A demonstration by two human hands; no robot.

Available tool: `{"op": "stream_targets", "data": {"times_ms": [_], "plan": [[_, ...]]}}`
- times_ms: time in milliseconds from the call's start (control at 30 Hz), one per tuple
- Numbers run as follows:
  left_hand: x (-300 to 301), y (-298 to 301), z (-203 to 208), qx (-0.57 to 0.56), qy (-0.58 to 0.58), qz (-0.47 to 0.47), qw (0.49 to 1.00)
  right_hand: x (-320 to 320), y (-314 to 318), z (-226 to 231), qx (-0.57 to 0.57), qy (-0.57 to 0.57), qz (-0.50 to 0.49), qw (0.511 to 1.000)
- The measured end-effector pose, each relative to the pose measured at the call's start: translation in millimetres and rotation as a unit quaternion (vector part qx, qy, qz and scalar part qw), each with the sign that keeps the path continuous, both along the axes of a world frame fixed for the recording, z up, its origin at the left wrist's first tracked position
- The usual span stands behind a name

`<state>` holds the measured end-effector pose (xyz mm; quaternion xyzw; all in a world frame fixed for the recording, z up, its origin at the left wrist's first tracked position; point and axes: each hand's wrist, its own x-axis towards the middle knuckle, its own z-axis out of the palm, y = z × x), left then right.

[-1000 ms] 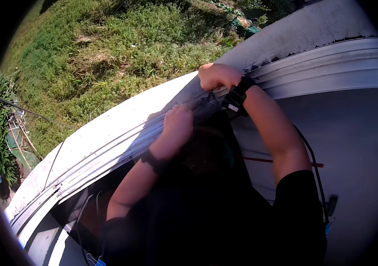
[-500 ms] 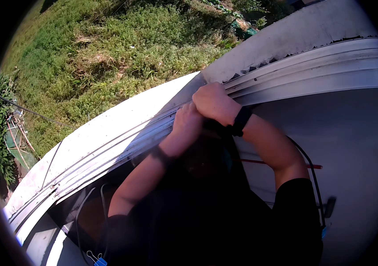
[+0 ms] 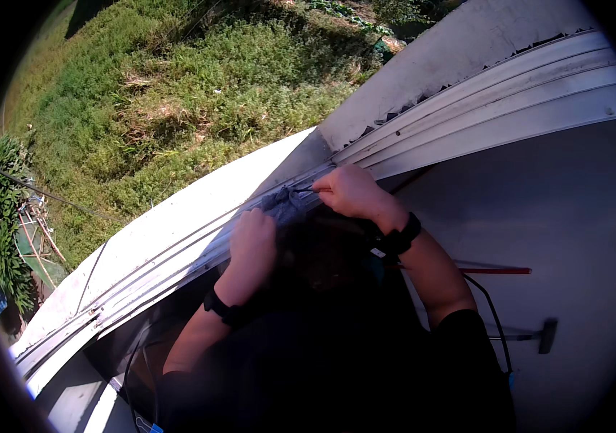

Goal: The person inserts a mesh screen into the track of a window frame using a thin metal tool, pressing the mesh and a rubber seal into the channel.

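Left hand (image 3: pixel 252 239) and right hand (image 3: pixel 355 191) have parted, a gray cloth (image 3: pixel 283 205) between them on the white window track (image 3: pixel 481 108). Right fingers pinch a thin dark rod (image 3: pixel 305 190); left fingers' hold I cannot tell. Grass (image 3: pixel 250 86) opens beyond the sill's (image 3: pixel 203 196) outer edge.

Beyond the pale ledge (image 3: pixel 185 215), we look down on sunlit grass (image 3: pixel 250 83) with dry, straw-coloured patches (image 3: pixel 160 119). At far left we see dense leafy plants (image 3: pixel 6 227) beside thin poles (image 3: pixel 31 237). Hard sunlight whitens the ledge's left stretch; shade greys its right. On the inner side, a plain grey surface (image 3: pixel 539 202) spreads, wall or floor we cannot tell.
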<state>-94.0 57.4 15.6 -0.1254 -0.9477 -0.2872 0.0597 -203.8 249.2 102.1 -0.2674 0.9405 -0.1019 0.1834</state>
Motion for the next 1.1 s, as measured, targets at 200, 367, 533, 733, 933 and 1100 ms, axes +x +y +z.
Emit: {"op": "stream_targets", "data": {"times_ms": [200, 367, 533, 733, 933, 1100], "plan": [[6.4, 8.2, -6.6, 0.009, 0.018, 0.047, 0.999, 34.6, 8.6, -17.6, -0.074, 0.106, -0.052, 0.99], [-30.1, 51.9, -8.3, 0.021, 0.08, 0.008, 0.997, 37.5, 22.7, -17.4, 0.041, 0.198, -0.09, 0.975], [-49.1, 86.9, -19.0, -0.071, 0.077, -0.025, 0.994, 43.5, 29.8, -32.0, 0.137, 0.25, -0.024, 0.958], [-18.3, 30.0, -1.7, -0.034, -0.022, -0.02, 0.999, 64.3, 1.7, -36.8, 0.053, 0.293, 0.067, 0.952], [-3.3, 7.8, 6.9, -0.045, -0.057, 0.036, 0.997, 63.1, -2.3, -23.7, -0.028, 0.231, 0.032, 0.972], [-26.4, 44.3, -9.9, -0.043, 0.024, -0.012, 0.999, 42.4, 17.3, -12.8, 0.063, 0.214, 0.008, 0.975]]}}
